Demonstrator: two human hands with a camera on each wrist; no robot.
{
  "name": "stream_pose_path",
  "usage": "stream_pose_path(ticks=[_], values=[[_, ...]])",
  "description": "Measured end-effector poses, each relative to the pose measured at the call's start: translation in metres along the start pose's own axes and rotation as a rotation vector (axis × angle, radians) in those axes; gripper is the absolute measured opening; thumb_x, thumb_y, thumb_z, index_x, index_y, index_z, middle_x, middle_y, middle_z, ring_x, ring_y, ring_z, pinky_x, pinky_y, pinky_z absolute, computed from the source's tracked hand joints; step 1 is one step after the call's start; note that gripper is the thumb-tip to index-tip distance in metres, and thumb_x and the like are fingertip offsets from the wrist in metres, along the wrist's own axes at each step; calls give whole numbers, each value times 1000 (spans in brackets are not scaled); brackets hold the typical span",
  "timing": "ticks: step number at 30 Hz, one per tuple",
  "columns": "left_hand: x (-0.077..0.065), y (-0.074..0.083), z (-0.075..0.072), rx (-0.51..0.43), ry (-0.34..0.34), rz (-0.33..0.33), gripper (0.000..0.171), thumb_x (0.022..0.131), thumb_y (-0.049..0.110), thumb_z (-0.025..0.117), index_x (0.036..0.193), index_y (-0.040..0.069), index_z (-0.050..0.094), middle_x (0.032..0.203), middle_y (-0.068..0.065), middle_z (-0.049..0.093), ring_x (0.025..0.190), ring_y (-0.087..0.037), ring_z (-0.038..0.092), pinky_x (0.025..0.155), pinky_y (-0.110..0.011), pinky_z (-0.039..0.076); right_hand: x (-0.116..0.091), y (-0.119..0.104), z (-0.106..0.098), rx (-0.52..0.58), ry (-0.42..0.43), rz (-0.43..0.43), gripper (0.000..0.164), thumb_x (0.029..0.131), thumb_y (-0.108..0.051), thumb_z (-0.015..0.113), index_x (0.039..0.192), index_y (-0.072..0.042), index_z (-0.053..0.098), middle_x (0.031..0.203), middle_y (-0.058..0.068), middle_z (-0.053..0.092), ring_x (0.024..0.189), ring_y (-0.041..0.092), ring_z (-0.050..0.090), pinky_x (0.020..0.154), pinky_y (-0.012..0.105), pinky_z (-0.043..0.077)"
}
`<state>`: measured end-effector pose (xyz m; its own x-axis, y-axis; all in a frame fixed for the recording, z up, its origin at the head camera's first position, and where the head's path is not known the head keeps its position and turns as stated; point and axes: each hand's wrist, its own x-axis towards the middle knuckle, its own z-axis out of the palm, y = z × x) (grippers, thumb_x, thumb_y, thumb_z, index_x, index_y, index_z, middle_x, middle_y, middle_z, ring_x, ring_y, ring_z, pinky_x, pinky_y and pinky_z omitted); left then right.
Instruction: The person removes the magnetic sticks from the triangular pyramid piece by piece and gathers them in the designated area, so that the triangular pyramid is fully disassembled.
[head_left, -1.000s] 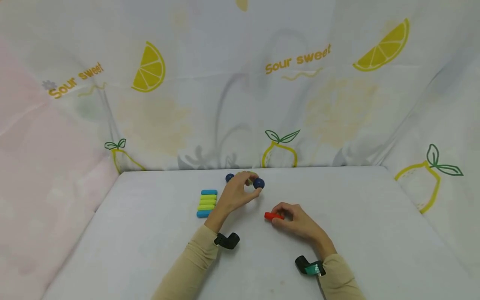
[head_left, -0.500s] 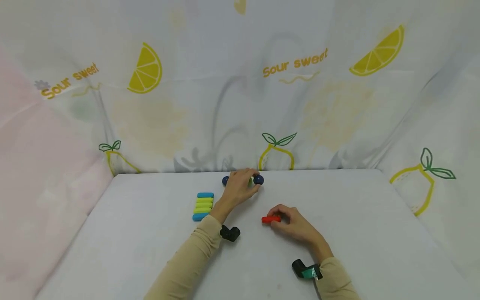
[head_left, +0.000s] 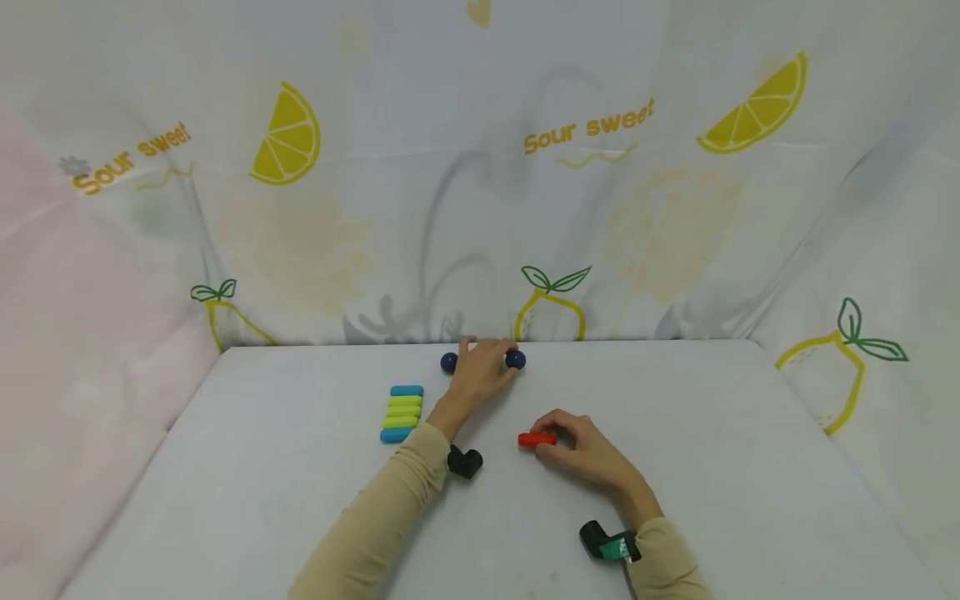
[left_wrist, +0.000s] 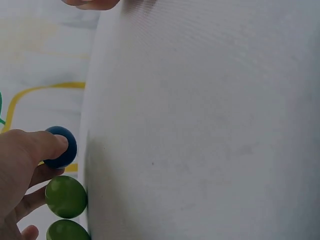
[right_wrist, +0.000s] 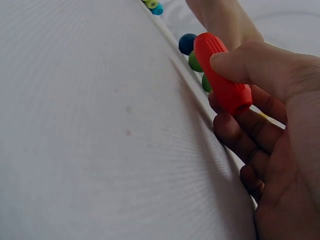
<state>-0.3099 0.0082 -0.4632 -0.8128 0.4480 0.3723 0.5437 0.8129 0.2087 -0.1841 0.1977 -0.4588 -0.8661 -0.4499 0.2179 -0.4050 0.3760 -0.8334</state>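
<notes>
My left hand [head_left: 478, 373] is near the table's far edge, pinching a dark blue ball [head_left: 515, 359] between thumb and fingers. In the left wrist view this blue ball [left_wrist: 62, 147] sits right by a green ball [left_wrist: 66, 197], with a second green ball [left_wrist: 68, 230] beyond it in line. From the head camera, the hand mostly hides the green balls, and another dark blue ball [head_left: 448, 362] shows on its left. My right hand [head_left: 581, 450] holds a short red ridged piece [right_wrist: 222, 75] with tapered ends and a hole in one end, low over the table.
A row of blue and yellow-green sticks [head_left: 403, 412] lies side by side just left of the left forearm. White cloth covers the table [head_left: 675, 433], and a lemon-print curtain [head_left: 390, 192] hangs behind its far edge. Each wrist wears a small black camera [head_left: 465, 462].
My left hand has moved slightly farther back and lowered the blue ball to the end of the row of balls. The right hand keeps hold of the red piece, almost still.
</notes>
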Motion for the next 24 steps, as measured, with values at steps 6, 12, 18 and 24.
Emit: stream_pose_path(ticks=[6, 12, 18, 24], values=[[0, 0, 2, 0, -24, 2, 30, 84, 24, 69, 113, 17, 62, 112, -1, 69, 106, -18, 63, 102, -49, 30, 0, -1, -1, 1, -1, 32, 19, 85, -8, 68, 103, -7, 64, 90, 5, 66, 88, 23, 57, 84, 27, 43], [-1, -2, -1, -11, -83, -19, 43, 84, 26, 69, 124, 16, 55, 122, -4, 63, 116, -21, 58, 106, -53, 25, -1, -3, -1, -16, -10, 82, 19, 86, -11, 68, 104, -8, 64, 96, 5, 65, 93, 23, 56, 87, 26, 41], [-9, -4, -11, -60, -81, -30, 49, 85, 26, 69, 130, 18, 51, 132, -4, 55, 123, -22, 51, 110, -59, 16, -1, -6, -2, -10, -13, 110, 20, 86, -10, 68, 105, -7, 63, 96, 8, 65, 93, 25, 55, 87, 27, 41], [-29, -1, -17, -167, 1, -29, 36, 89, 20, 64, 124, 18, 55, 129, -5, 55, 121, -24, 51, 108, -59, 20, -1, -5, -2, -33, -3, 89, 20, 85, -11, 68, 105, -8, 63, 94, 6, 66, 91, 22, 56, 85, 28, 41]])
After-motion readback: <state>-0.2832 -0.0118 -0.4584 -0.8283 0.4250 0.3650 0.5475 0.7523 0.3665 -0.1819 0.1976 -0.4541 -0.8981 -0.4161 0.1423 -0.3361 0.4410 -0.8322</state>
